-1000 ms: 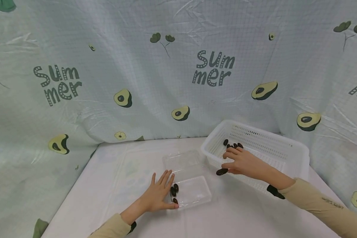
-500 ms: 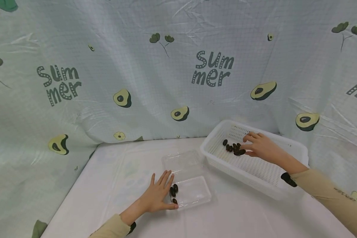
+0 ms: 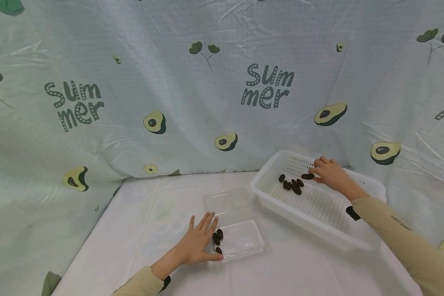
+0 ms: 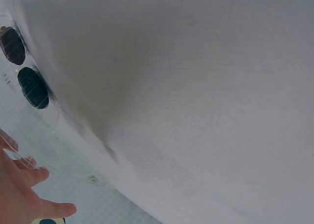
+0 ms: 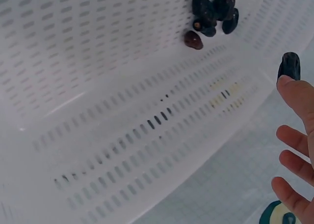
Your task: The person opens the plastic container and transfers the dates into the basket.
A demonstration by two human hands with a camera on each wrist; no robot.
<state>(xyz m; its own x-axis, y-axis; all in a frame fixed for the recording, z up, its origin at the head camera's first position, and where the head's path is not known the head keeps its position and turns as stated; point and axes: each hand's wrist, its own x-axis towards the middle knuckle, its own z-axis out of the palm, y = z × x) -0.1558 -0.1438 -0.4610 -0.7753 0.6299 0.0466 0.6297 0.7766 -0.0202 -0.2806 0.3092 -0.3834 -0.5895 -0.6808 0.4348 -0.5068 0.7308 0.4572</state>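
In the head view, my right hand is over the back of a white plastic basket, pinching a dark, oval, wrinkled fruit that looks like a date. The right wrist view shows the thumb against that date. Several more dates lie on the basket's floor toward its left end. My left hand is spread, its fingers and thumb touching the left edge of a clear plastic box. Inside that box, 3 dates lie along the left side, partly hidden by the hand.
The box's clear lid lies folded back behind it. Both containers stand on a white-covered table. A printed curtain with avocados and lettering hangs behind and at the sides.
My right hand has carried the pinched date from the basket's near left rim back and rightward over the basket. My left hand has stayed at the clear box.
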